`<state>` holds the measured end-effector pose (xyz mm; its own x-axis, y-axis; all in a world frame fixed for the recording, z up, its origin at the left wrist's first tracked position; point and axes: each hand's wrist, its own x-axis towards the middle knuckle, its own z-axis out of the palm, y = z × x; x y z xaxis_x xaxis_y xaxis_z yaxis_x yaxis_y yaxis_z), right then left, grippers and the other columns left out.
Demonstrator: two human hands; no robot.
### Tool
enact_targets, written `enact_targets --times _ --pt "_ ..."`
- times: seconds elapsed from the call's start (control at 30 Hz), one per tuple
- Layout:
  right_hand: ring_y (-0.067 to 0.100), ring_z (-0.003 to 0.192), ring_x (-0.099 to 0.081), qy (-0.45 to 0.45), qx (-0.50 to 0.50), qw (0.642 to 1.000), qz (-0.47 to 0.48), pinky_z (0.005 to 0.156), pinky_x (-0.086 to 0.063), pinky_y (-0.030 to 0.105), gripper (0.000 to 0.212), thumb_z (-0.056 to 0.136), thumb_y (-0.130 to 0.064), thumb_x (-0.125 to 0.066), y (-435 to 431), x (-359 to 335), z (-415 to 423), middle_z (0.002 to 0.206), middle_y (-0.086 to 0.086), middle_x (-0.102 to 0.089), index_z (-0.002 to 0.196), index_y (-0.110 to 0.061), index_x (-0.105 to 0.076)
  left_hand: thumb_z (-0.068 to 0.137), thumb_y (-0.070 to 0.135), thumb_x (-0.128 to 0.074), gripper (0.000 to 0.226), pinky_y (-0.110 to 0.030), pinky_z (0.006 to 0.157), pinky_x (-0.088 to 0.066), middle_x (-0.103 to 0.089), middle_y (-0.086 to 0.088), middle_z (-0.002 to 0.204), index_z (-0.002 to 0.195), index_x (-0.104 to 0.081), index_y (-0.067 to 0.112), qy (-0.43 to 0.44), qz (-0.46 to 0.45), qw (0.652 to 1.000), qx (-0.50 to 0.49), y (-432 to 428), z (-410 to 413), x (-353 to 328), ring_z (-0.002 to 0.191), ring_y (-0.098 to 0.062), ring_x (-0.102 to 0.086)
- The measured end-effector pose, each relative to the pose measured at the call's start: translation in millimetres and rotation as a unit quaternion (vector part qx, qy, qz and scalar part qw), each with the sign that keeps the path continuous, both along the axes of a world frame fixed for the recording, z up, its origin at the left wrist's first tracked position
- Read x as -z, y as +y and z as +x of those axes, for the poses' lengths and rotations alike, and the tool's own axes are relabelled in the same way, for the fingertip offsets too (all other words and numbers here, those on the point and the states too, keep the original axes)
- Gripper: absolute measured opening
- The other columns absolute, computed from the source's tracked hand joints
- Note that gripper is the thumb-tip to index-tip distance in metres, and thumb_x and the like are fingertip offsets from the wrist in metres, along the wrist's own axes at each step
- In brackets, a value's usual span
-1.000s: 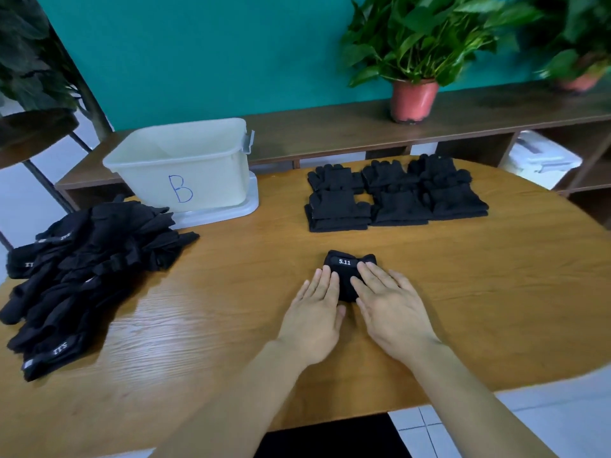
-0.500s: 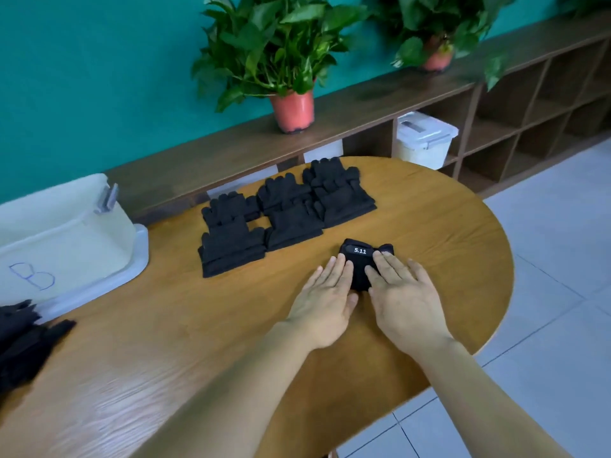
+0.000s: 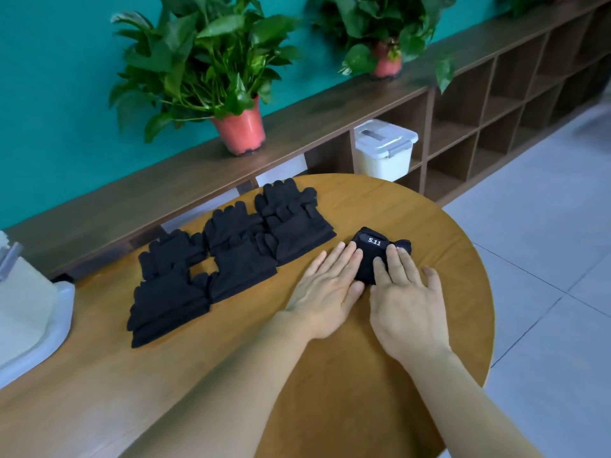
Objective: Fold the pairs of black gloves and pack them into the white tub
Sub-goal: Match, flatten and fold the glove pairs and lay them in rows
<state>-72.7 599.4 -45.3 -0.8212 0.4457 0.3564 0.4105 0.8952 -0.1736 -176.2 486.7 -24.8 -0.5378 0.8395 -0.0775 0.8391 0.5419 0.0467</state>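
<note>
A folded pair of black gloves (image 3: 372,256) with a "5.11" label lies on the round wooden table (image 3: 231,365), right of three stacks of folded black gloves (image 3: 228,259). My left hand (image 3: 325,285) lies flat, its straight fingers touching the pair's left side. My right hand (image 3: 408,299) presses flat on the pair's near right part. Only a corner of the white tub (image 3: 23,299) shows at the left edge, standing on its white lid (image 3: 49,335).
Behind the table runs a low wooden shelf unit (image 3: 330,114) with two potted plants (image 3: 211,71) on top and a lidded white box (image 3: 383,150) in a cubby. Tiled floor (image 3: 545,259) lies to the right, past the table's rounded edge.
The view has swung right, so the unfolded glove pile has left the frame and the tub is almost out. Both hands have slid the folded pair rightwards, beside the stacks.
</note>
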Motion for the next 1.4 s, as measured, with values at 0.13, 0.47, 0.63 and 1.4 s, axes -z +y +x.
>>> enact_targets --times 0.13,0.47,0.63,1.4 --pt "0.032 0.139 -0.042 -0.017 0.016 1.000 -0.001 0.105 -0.036 0.056 0.058 0.095 -0.032 -0.025 6.5 1.1 -13.4 0.146 0.018 -0.048 0.135 -0.005 -0.057 0.107 0.045 -0.008 0.058 -0.035 0.123 0.010 0.018 0.009 0.164 0.157 0.011 0.023 0.019 -0.006 1.000 0.007 11.2 -15.3 -0.4 0.147 -0.006 0.027" --pt "0.029 0.125 -0.058 0.137 0.010 0.990 -0.007 0.106 -0.035 0.054 0.051 0.088 -0.027 -0.033 6.5 -2.4 -5.3 0.122 0.014 -0.068 0.112 -0.005 -0.073 0.100 0.053 0.006 0.070 -0.037 0.121 0.015 -0.016 0.007 0.164 0.159 -0.014 0.020 0.065 0.054 0.996 -0.001 0.1 -5.8 -1.3 0.152 -0.006 0.004" --pt "0.032 0.124 -0.058 0.081 0.013 0.997 -0.001 0.104 -0.039 0.056 0.055 0.087 -0.029 -0.032 7.6 0.2 -11.2 0.123 0.015 -0.067 0.115 -0.003 -0.071 0.099 0.054 0.005 0.067 -0.040 0.119 0.020 0.005 0.011 0.165 0.159 0.003 0.023 0.038 0.015 0.999 -0.006 4.0 -11.6 0.4 0.148 -0.005 0.022" --pt "0.026 0.130 -0.053 0.099 -0.298 0.949 0.027 0.112 -0.031 0.045 0.055 0.093 -0.027 -0.030 -173.3 -56.9 -9.5 0.129 0.011 -0.065 0.137 -0.008 -0.056 0.090 0.066 0.012 0.080 -0.026 0.118 0.020 0.013 0.004 0.164 0.157 0.008 0.023 0.077 0.096 0.957 -0.264 -277.9 109.4 -47.1 0.149 -0.005 0.021"
